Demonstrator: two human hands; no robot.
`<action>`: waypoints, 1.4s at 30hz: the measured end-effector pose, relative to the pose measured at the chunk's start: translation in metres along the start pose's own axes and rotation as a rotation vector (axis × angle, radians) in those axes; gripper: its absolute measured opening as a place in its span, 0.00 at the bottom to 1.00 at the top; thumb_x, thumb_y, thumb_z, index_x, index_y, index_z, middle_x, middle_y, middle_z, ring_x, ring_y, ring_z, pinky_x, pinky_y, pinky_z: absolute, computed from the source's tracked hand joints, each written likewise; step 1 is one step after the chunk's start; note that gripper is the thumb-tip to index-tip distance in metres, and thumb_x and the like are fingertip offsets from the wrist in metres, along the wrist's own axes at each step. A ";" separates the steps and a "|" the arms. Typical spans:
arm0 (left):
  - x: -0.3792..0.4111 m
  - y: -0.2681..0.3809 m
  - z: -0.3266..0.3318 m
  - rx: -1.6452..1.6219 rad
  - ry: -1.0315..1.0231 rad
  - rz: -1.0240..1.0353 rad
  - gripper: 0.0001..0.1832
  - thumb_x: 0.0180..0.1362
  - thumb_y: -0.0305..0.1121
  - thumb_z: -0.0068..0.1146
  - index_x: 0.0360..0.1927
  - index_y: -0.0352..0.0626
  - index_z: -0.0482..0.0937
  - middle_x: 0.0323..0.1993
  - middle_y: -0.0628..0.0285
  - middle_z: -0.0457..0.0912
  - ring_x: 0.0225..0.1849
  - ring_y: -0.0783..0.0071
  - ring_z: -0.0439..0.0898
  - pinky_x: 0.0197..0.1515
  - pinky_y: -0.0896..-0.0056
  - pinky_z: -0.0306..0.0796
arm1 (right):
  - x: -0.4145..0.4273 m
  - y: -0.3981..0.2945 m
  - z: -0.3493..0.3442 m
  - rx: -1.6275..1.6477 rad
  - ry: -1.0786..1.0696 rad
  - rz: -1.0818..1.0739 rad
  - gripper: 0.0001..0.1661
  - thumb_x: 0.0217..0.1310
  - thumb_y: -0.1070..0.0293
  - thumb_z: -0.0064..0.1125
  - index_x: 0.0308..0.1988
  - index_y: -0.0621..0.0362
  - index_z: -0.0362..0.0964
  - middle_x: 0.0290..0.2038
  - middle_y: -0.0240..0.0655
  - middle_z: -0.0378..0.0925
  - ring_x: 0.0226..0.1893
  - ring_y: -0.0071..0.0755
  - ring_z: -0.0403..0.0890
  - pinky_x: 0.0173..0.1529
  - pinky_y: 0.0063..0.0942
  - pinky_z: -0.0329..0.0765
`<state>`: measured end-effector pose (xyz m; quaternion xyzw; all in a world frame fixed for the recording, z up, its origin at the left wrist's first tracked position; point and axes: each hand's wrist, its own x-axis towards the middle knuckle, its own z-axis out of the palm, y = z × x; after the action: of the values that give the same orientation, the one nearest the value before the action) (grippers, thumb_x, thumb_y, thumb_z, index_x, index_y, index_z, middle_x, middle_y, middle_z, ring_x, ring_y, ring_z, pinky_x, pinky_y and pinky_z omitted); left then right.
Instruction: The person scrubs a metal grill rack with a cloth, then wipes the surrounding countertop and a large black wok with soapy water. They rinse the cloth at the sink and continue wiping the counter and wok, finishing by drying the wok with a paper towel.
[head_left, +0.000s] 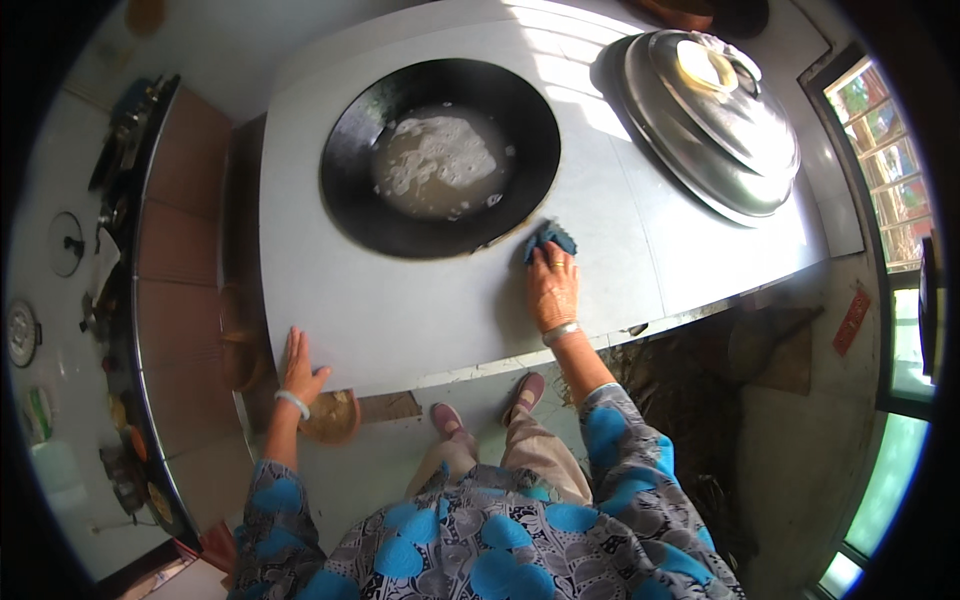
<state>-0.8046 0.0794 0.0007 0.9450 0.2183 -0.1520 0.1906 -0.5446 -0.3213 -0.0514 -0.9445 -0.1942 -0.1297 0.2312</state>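
Observation:
My right hand (553, 289) grips a crumpled dark blue cloth (551, 238) and presses it on the white stove top (420, 322), just beside the lower right rim of a large black wok (349, 202). The wok sits sunk in the counter. Cloudy water with patches of whitish foam (450, 150) fills its bottom. At the counter's near left corner rests my left hand (301, 373), fingers extended and thumb apart, holding nothing.
Large metal lids (712, 127) lie stacked at the back right, a yellow object (706, 66) on top. Below the front edge stands a brown bowl-like container (332, 417). Dry plant matter (667, 375) lies under the counter at right. A tiled side counter (180, 247) with cookware runs along the left.

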 end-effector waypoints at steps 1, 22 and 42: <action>-0.002 0.000 0.000 -0.004 -0.001 -0.003 0.47 0.50 0.33 0.61 0.68 0.30 0.45 0.73 0.46 0.37 0.74 0.55 0.36 0.73 0.63 0.38 | 0.007 -0.002 0.000 -0.051 -0.046 0.031 0.23 0.57 0.69 0.51 0.54 0.61 0.69 0.56 0.42 0.66 0.56 0.46 0.65 0.59 0.42 0.63; -0.004 0.002 -0.004 -0.049 0.011 -0.009 0.48 0.48 0.27 0.61 0.69 0.35 0.44 0.73 0.51 0.37 0.74 0.57 0.38 0.72 0.62 0.42 | -0.015 0.336 -0.146 -0.464 0.117 0.723 0.15 0.57 0.70 0.49 0.44 0.64 0.73 0.41 0.52 0.73 0.46 0.51 0.74 0.52 0.44 0.71; 0.006 -0.049 0.015 -0.086 0.015 0.165 0.49 0.47 0.26 0.61 0.70 0.36 0.44 0.73 0.47 0.37 0.74 0.54 0.38 0.72 0.58 0.41 | 0.197 0.206 0.020 -0.182 0.173 0.108 0.31 0.61 0.56 0.48 0.59 0.63 0.61 0.62 0.46 0.61 0.61 0.49 0.62 0.63 0.44 0.60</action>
<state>-0.8255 0.1157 -0.0294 0.9518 0.1473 -0.1189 0.2411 -0.2777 -0.4197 -0.0823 -0.9559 -0.1097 -0.2153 0.1669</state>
